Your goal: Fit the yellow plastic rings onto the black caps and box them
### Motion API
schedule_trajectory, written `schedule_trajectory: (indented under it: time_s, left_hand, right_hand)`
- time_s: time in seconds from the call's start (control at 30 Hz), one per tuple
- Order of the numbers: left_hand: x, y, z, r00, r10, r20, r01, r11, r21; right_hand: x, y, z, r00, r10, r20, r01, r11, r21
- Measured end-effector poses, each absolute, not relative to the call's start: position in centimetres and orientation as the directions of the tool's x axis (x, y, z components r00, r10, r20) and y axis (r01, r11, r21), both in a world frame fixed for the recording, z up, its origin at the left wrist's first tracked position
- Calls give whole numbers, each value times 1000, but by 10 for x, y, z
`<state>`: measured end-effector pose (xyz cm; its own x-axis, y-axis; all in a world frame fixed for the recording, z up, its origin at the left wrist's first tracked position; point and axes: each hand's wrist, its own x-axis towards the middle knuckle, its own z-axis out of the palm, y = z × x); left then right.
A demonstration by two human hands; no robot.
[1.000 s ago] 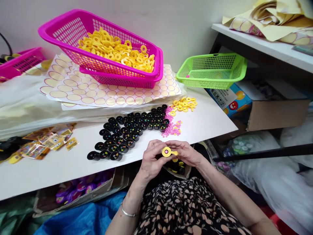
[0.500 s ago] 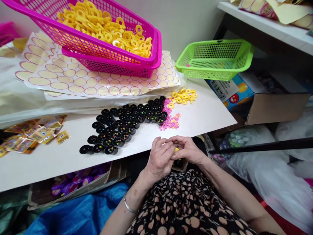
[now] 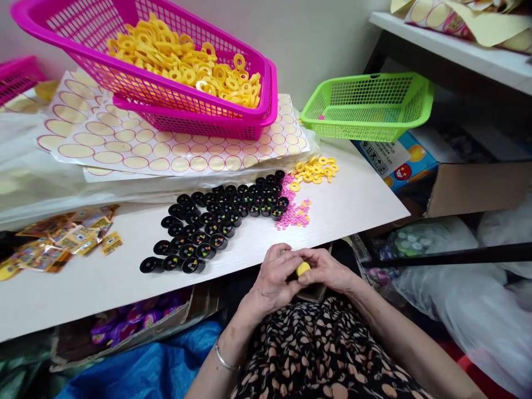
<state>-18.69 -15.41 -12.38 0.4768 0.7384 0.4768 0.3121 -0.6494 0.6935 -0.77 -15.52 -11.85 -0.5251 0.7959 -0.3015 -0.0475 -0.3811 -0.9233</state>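
Close to my lap, past the table's front edge, my left hand (image 3: 277,277) and my right hand (image 3: 328,270) meet around a small yellow disc (image 3: 303,269). Its round, flat face shows between my fingers and thumbs; whatever lies under it is hidden. Both hands have their fingers curled in. On the table stand several small black cups (image 3: 218,240) in rows, many with coloured bits inside. Right of them lie scattered pink beads (image 3: 296,214) and a small pile of yellow rings (image 3: 315,169).
A pink basket (image 3: 166,91) of yellow rings sits tilted on another at the back, over sticker sheets (image 3: 112,158). A green basket (image 3: 368,130) stands at the back right. Shiny printed packets (image 3: 75,238) lie at left. Below are purple items (image 3: 133,321) in a carton.
The yellow disc has turned so more of its flat face shows between my fingers. Both hands stay together, and the whole view has shifted slightly.
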Motion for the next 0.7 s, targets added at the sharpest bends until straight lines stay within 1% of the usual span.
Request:
schedule_trajectory:
  time_s: [0.07,0.1,0.17,0.23,0.27,0.33,0.4,0.47,0.53,0.57,0.6,0.63,0.7]
  left_hand:
    - [-192,-146,-120,448,761,470,299,-623,723]
    - [-195,-141,-119,395,790,469,314,-596,739]
    - [-196,-129,-120,254,845,471,376,-535,757]
    - [-191,-115,-125,92,882,462,495,-443,747]
    - [-188,-108,-128,11,887,462,573,-384,724]
    - [-179,-96,-134,-111,873,475,725,-256,639]
    - [-171,-88,-138,-130,864,486,819,-183,544]
    - [-166,-83,-141,-112,865,489,858,-164,487]
    - [-164,-80,-142,-120,869,480,874,-137,466]
    - [-163,-80,-142,-129,872,472,879,-120,461]
    - [-163,-79,-141,-137,874,467,884,-105,456]
    - [-163,-78,-141,-143,874,464,888,-94,450]
    - [-163,-77,-139,-141,868,477,894,-95,437]
  right_hand:
    - [-3,-155,-124,-509,785,-352,64,-374,-925]
    - [-1,-155,-128,-482,793,-373,140,-351,-926]
    - [2,-153,-135,-410,830,-377,317,-258,-913]
    - [3,-152,-139,-355,873,-334,483,-134,-865]
    - [3,-151,-139,-344,886,-312,543,-83,-835]
    - [4,-149,-138,-342,894,-289,617,-18,-787]
    - [6,-149,-133,-356,889,-288,653,16,-757]
    - [9,-147,-126,-364,878,-311,650,1,-760]
    - [11,-141,-118,-376,864,-334,586,-57,-808]
    - [13,-136,-115,-376,872,-315,538,-71,-840]
    - [14,-128,-112,-356,897,-262,493,-58,-868]
    - [14,-117,-110,-310,934,-180,466,-16,-885]
    - [14,-90,-108,-160,987,34,505,112,-856]
